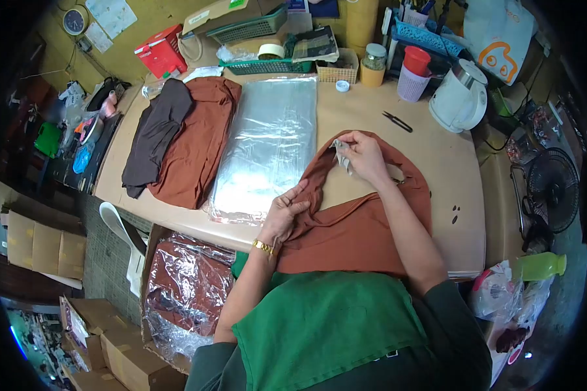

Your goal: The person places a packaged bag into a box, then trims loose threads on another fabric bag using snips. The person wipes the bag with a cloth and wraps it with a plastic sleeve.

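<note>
Head view. Rust-brown garment, one: on the near edge of the worktop, in front of the wearer, opening spread in a loop. Left hand: fingers closed on the garment's edge, gold bracelet at wrist. Right hand: apart from the left, pinching a small pale piece at the far edge of the opening. Clear plastic bags, stacked flat, left of the garment. Folded brown cloth, farther left, dark cloth overlapping it. Black snips, one, beyond the right hand. White kettle, upright, far right corner. Carton, below the worktop's left front, containing plastic-wrapped brown goods.
</note>
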Motion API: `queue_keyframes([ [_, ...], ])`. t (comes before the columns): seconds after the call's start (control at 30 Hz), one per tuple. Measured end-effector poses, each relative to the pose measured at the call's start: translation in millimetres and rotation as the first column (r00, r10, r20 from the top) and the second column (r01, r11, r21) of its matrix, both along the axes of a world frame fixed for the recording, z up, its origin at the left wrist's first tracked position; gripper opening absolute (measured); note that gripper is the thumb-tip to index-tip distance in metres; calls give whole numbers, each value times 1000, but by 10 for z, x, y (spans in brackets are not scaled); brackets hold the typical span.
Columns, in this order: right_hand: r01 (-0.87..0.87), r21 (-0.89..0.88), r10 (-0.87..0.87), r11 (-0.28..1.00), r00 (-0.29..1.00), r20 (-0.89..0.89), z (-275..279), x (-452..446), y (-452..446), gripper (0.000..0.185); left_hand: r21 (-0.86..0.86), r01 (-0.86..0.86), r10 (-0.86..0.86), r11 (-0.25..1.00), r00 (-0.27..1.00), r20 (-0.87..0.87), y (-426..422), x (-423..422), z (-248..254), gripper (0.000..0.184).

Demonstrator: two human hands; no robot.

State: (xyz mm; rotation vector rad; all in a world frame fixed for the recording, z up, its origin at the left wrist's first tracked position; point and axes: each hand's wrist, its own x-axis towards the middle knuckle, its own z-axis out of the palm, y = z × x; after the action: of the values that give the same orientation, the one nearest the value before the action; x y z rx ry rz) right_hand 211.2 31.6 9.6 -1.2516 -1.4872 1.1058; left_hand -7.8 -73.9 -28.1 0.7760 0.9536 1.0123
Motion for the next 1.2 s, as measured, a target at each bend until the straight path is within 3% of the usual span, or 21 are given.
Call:
queue_keyframes([
  [0.07, -89, -10, 89, 996, 996, -9, 24, -62, -219, 13, 22, -11, 6, 1000, 975, 221, 42, -23, -71, 63],
  [0.1, -163, -58, 162, 985, 986, -23, -1, -148, -376, 12, -2, -34, 34, 999, 970, 241, 37, 10, -25, 65],
  [0.13, -209, -103, 222, 972, 966, 134, 54, -282, -549, 13, -7, -39, 39, 999, 969, 242, 39, 21, -67, 65],
  [0.17, -310, 201, 258, 929, 934, 246, -175, -398, -633, 12, 12, -16, 13, 1000, 973, 229, 48, 19, -135, 65],
  [0.2, -312, 277, 215, 909, 919, 330, -247, -549, -716, 5, 31, 8, -14, 999, 977, 214, 63, 11, -206, 66],
  [0.3, -238, 365, 122, 900, 942, 313, -355, -655, -480, 6, 64, -2, -14, 998, 972, 237, 58, 59, -126, 70],
  [0.37, -94, 433, -52, 897, 948, 313, -380, -651, -307, 9, 73, -12, -8, 997, 962, 274, 15, 75, -61, 71],
  [0.43, -119, 391, -4, 912, 954, 301, -353, -598, -381, 9, -27, -19, 25, 999, 967, 254, 37, 48, -54, 74],
  [0.53, -304, 351, 173, 886, 917, 358, -275, -629, -768, 7, 15, 16, -20, 1000, 957, 290, 63, -34, -225, 75],
  [0.67, -194, 367, 45, 910, 925, 377, -395, -605, -501, 7, 32, -131, 110, 991, 922, 371, 34, 127, -50, 72],
  [0.73, -137, 365, -11, 921, 927, 375, -458, -579, -372, 7, 45, 5, -11, 999, 991, 132, 60, 95, -107, 68],
  [0.77, -156, 393, -25, 906, 909, 416, -448, -563, -347, 8, 44, 10, -16, 999, 991, 134, 50, 107, -100, 68],
  [0.83, -180, 423, -38, 888, 889, 457, -418, -471, -338, 9, 137, 50, -47, 989, 998, -30, 50, 117, -85, 64],
  [0.9, -225, 72, 192, 972, 930, 314, -157, -371, -470, 14, 60, 73, -73, 996, 997, 6, 42, 59, -122, 66],
  [0.97, -224, 88, 189, 971, 936, 298, -220, -318, -623, 16, -13, 92, -92, 996, 995, 47, 52, 26, -129, 68],
  [1.03, -161, 154, 112, 975, 952, 286, -375, -348, -767, 14, 2, 86, -83, 996, 961, 263, 22, 32, -68, 73],
  [1.2, -104, 381, -67, 919, 910, 409, -390, -460, -561, 4, 22, 29, -34, 999, 963, 268, 6, 86, -64, 77],
])
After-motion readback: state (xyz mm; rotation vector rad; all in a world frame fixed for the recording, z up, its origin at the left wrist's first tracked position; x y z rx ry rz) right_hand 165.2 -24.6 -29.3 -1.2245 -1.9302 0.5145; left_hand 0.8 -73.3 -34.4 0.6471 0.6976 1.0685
